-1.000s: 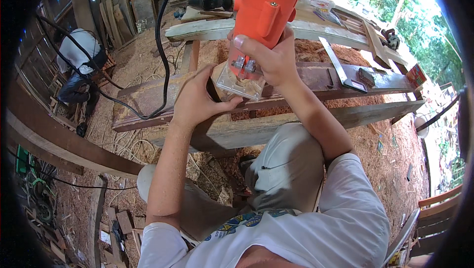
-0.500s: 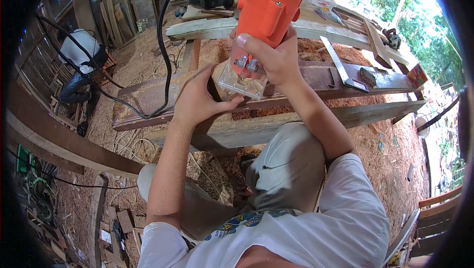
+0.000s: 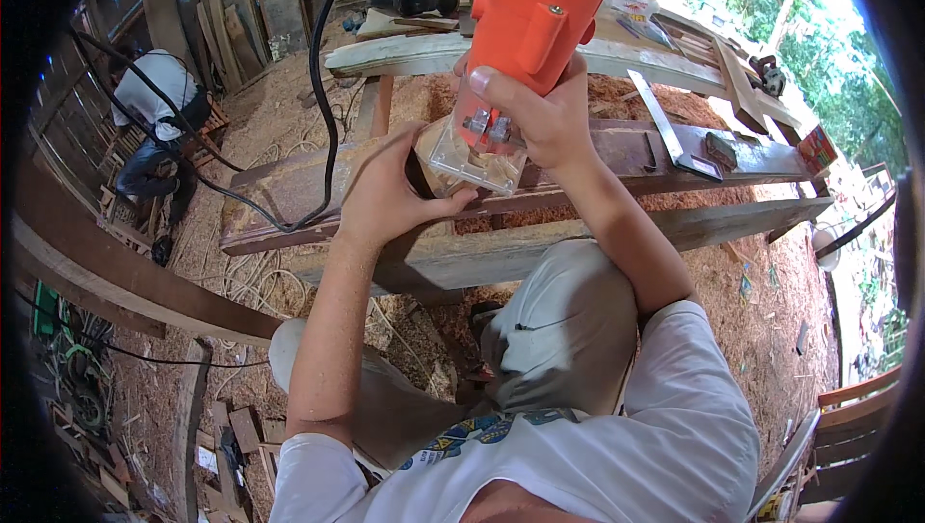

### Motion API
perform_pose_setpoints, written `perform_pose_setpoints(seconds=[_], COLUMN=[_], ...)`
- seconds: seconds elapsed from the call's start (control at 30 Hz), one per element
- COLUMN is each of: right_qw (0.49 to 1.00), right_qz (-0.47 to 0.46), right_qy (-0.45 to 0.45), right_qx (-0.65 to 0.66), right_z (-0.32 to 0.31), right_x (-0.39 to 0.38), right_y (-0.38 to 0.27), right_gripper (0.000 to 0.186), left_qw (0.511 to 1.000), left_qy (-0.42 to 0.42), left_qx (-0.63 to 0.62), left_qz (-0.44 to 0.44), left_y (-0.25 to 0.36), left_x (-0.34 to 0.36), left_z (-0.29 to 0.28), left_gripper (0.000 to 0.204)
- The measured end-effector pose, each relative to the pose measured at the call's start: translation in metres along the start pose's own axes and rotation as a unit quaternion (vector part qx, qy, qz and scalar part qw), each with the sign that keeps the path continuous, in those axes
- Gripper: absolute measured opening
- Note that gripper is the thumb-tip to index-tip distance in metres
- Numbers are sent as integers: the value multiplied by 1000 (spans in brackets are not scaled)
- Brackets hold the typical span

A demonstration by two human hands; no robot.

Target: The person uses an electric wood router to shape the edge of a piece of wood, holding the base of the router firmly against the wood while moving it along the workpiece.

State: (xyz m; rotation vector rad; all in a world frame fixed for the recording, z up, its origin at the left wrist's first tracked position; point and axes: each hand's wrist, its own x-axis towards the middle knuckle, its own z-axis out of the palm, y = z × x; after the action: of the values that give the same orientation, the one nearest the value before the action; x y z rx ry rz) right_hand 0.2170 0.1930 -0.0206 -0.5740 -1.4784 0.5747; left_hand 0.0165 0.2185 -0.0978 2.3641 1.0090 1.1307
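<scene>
I'm gripping the orange trim router (image 3: 528, 22) with my right hand (image 3: 540, 113), fingers wrapped tight round its lower body, thumb on the near side. My left hand (image 3: 385, 195) is cupping the left edge of its clear square base (image 3: 467, 161), fingers curled shut against it and pressing toward the board. The router is standing roughly upright, tilted a bit right, base sitting on the near edge of the dark reddish plank (image 3: 617, 152) in the middle of the bench. Its black cord (image 3: 323, 89) is trailing off to the left over the plank. Judging progress: the plank edge to the right of the base is looking dark and shaped, the stretch to the left dusty; how much is routed I can't tell, the bit is hidden under the base. A metal square (image 3: 674, 137) is lying on the plank further right, untouched. Sawdust (image 3: 617, 94) is piling up on the far side of the plank
</scene>
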Motion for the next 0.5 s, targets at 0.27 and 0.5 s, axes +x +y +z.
perform_pose_setpoints(seconds=[0.27, 0.5], right_qw=[1000, 999], right_qz=[8, -5], right_qy=[9, 14], right_qx=[1, -32], right_z=[-1, -7], right_x=[0, -4], right_y=[0, -1], right_gripper=[26, 42], left_qw=[1000, 998], left_qy=[11, 48], left_qx=[10, 34], left_qz=[5, 35], left_y=[-6, -8], left_x=[-1, -2], left_z=[3, 6], left_gripper=[94, 93])
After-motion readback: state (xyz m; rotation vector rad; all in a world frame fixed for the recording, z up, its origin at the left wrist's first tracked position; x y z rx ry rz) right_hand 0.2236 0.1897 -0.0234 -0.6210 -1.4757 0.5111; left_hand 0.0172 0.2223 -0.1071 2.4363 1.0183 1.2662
